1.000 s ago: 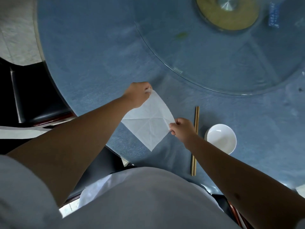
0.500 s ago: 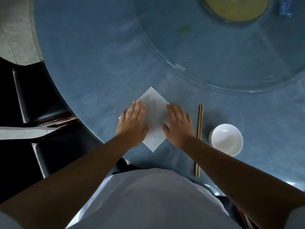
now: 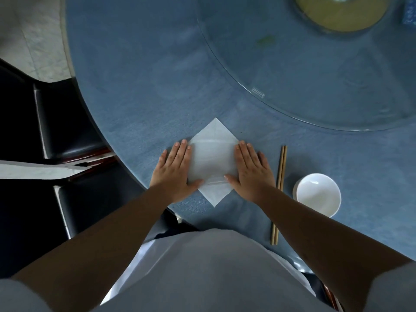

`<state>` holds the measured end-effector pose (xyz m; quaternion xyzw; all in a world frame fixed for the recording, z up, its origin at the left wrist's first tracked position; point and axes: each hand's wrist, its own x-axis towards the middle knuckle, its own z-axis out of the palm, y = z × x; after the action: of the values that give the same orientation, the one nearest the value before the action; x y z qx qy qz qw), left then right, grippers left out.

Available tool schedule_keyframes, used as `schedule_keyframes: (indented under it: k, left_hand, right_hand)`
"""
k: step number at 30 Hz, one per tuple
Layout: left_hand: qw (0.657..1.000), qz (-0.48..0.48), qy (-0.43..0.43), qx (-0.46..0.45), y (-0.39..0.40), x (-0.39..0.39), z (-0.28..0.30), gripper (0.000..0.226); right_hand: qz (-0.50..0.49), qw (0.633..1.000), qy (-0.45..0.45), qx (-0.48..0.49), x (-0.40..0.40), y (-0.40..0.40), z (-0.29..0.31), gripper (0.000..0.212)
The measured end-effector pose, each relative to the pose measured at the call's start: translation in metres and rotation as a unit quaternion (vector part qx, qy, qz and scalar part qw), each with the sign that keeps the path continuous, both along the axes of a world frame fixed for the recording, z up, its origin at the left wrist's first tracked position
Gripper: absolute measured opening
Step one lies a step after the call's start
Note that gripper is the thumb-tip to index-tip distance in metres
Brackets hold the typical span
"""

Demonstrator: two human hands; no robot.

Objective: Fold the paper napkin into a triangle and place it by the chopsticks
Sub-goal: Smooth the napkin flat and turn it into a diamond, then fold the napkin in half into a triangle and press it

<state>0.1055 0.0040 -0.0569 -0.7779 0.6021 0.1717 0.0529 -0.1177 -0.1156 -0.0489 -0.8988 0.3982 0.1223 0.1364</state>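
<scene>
A white paper napkin (image 3: 213, 161) lies flat and unfolded on the blue tablecloth, turned like a diamond with one corner pointing away from me. My left hand (image 3: 174, 171) presses palm-down on its left corner, fingers together and flat. My right hand (image 3: 252, 172) presses flat on its right corner. Both corners are hidden under my palms. A pair of wooden chopsticks (image 3: 279, 192) lies just right of my right hand, running toward me.
A white bowl (image 3: 317, 194) sits right of the chopsticks. A glass turntable (image 3: 315, 91) with a yellowish hub covers the far right of the round table (image 3: 135, 97). Dark chairs (image 3: 67, 136) stand at the left, beyond the table edge.
The napkin was held up by two corners, then laid down flat. Since then my hands have slid apart over it, from near its middle out to the left and right corners.
</scene>
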Motion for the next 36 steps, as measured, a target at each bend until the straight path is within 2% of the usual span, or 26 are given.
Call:
schedule_keyframes:
  k: [3,6,11,14,16,18,20,26,29,33,36]
  left_hand:
    - [1.0,0.012,-0.003,0.006,0.002,-0.002,0.003,0.11]
    - [0.999,0.023,0.003,-0.031,0.002,-0.015,0.008,0.106]
    - [0.996,-0.059,0.016,-0.06,-0.001,-0.053,0.005,0.089]
    - [0.991,-0.114,0.027,-0.067,0.007,-0.065,-0.001,0.082]
    - [0.991,-0.112,0.025,-0.064,0.013,-0.067,-0.003,0.084]
    - [0.993,-0.107,0.021,-0.048,0.018,-0.067,-0.002,0.092]
    - [0.994,-0.102,0.018,-0.037,0.023,-0.067,-0.001,0.097]
    - [0.99,-0.114,0.034,-0.073,0.047,-0.061,0.003,0.099]
    - [0.982,-0.145,0.041,-0.116,0.052,-0.05,0.003,0.086]
    - [0.961,-0.194,0.057,-0.189,0.042,-0.047,0.007,0.062]
    - [0.955,-0.229,0.039,-0.187,0.028,-0.054,0.013,0.042]
  right_hand:
    - [-0.023,1.0,0.01,0.003,-0.002,0.002,0.0,0.091]
    - [-0.07,0.997,-0.007,0.023,0.001,0.004,-0.001,0.089]
    - [-0.024,0.996,-0.08,0.027,0.024,-0.007,0.001,0.069]
    - [0.075,0.994,-0.075,0.022,0.041,-0.023,0.0,0.061]
    - [0.18,0.982,-0.048,-0.01,0.043,-0.033,-0.003,0.059]
    - [0.226,0.972,-0.034,-0.045,0.04,-0.043,-0.004,0.062]
    - [0.211,0.975,-0.028,-0.06,0.038,-0.052,-0.006,0.066]
    - [0.026,0.999,-0.044,0.002,0.028,-0.046,-0.005,0.076]
    - [-0.023,0.996,-0.075,0.041,0.011,-0.019,0.001,0.075]
    - [0.028,0.995,-0.084,0.034,-0.021,0.025,0.007,0.069]
    - [0.011,0.996,-0.074,0.04,-0.033,0.046,0.009,0.063]
